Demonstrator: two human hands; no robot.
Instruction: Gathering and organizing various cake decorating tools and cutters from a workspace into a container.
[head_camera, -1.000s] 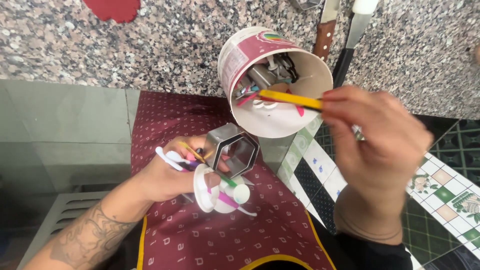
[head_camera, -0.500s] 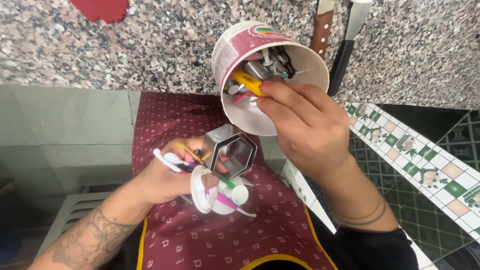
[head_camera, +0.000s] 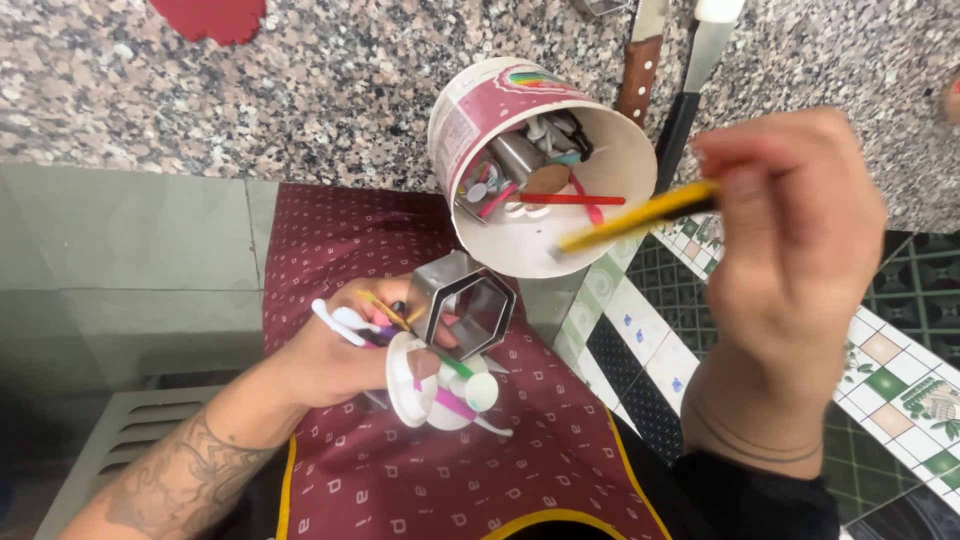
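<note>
We pinched a thin yellow stick (head_camera: 640, 215) in our right hand (head_camera: 790, 260), fingers pressed together on its upper end, its free tip hanging just over the mouth of the round pink-and-white paper tub (head_camera: 540, 165). Inside the tub, beyond that tip, lay metal cutters and a red stick. Our left hand (head_camera: 350, 350) was closed around a bundle: a hexagonal metal cutter (head_camera: 465, 315), white plastic pieces and coloured sticks. Above both grips ran a speckled granite counter (head_camera: 300, 90); below them lay our maroon patterned apron (head_camera: 450, 470). Under the right wrist spread a green-and-white tiled floor (head_camera: 900, 370).
</note>
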